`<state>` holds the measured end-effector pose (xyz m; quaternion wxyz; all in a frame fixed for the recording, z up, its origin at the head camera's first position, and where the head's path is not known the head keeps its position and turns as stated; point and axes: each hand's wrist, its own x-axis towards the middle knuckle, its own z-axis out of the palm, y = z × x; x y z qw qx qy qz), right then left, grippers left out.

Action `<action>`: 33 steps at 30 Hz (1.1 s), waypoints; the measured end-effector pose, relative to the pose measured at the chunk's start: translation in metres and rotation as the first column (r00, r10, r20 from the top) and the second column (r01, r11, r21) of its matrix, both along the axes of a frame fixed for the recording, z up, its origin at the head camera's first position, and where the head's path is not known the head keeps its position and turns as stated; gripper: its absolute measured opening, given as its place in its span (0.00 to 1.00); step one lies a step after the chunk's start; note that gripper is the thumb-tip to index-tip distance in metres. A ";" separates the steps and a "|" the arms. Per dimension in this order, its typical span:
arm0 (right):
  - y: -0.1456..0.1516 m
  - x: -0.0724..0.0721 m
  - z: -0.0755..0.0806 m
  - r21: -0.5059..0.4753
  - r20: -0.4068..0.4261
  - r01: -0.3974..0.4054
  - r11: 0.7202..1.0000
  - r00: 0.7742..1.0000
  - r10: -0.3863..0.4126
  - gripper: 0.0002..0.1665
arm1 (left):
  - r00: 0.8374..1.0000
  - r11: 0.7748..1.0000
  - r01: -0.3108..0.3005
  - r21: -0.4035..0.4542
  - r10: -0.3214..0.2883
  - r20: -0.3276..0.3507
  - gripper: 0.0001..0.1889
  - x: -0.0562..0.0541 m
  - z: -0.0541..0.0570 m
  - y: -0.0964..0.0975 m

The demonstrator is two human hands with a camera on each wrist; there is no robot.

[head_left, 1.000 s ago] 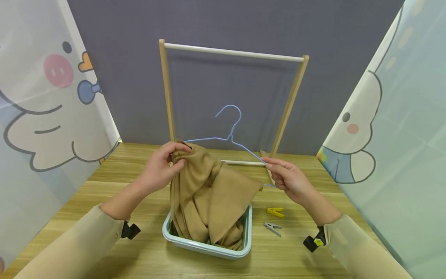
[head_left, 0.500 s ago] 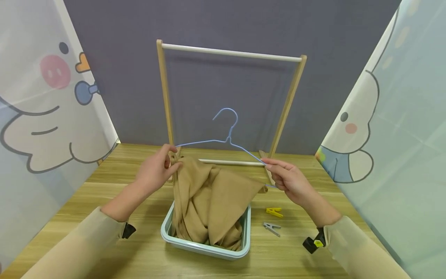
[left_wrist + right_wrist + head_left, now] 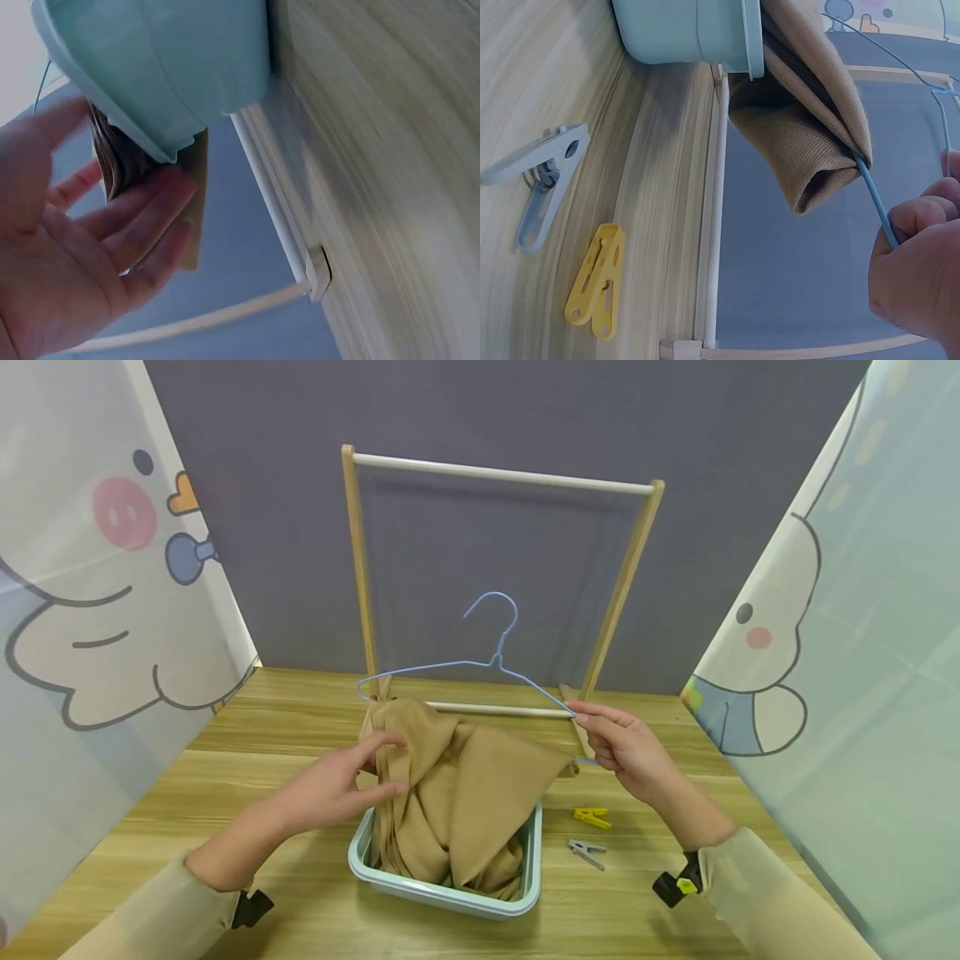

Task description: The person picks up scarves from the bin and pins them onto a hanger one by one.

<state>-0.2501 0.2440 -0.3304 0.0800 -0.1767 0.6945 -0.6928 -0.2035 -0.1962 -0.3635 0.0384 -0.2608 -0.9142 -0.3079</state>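
Observation:
My right hand [image 3: 630,747] grips one end of a blue wire hanger [image 3: 450,666], its hook pointing up. The hanger's lower bar passes into a fold of tan cloth [image 3: 480,785], as the right wrist view shows at the cloth's rolled edge [image 3: 829,187]. The cloth drapes down into a pale blue-green basin [image 3: 442,893]. My left hand [image 3: 337,789] is at the cloth's left side, fingers and thumb spread apart. In the left wrist view those fingers [image 3: 142,217] are loosely extended beside the hanging cloth, below the basin's rim.
A rack with wooden posts [image 3: 622,585] and a white top rail [image 3: 502,472] stands behind the basin. Right of the basin, a yellow clothespin [image 3: 592,817] and a grey clothespin [image 3: 587,852] lie on the wooden table [image 3: 300,885]. Printed curtains hang at both sides.
My left hand has let go of the cloth's upper left corner and moved down along its left side. The hanger's left end now shows. My right hand keeps its grip.

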 end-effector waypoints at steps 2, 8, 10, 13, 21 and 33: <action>0.001 0.001 0.000 -0.007 -0.001 -0.001 1.000 1.000 0.001 0.20 | 0.997 1.000 0.000 0.002 0.000 -0.076 0.19 -0.001 0.000 0.004; 0.002 0.001 0.000 -0.019 -0.003 -0.005 1.000 1.000 0.005 0.20 | 0.981 0.991 0.000 0.135 0.026 -0.191 0.14 -0.005 0.006 0.014; 0.002 0.000 0.000 -0.020 -0.003 -0.007 1.000 1.000 0.007 0.20 | 0.979 0.983 -0.002 0.182 0.039 -0.202 0.16 -0.005 0.011 0.018; 0.003 0.000 -0.001 -0.020 0.002 -0.011 1.000 1.000 0.012 0.21 | 0.972 0.966 -0.012 0.258 0.072 -0.222 0.19 -0.007 0.022 0.024; 0.004 0.001 -0.006 -0.035 0.026 -0.025 0.999 0.999 0.026 0.20 | 0.973 0.893 0.054 0.446 0.054 -0.225 0.22 -0.025 0.058 0.039; 0.006 0.001 -0.010 -0.083 0.061 -0.031 0.996 0.997 0.036 0.22 | 0.967 0.979 -0.051 0.200 0.098 -0.234 0.16 -0.045 0.033 0.026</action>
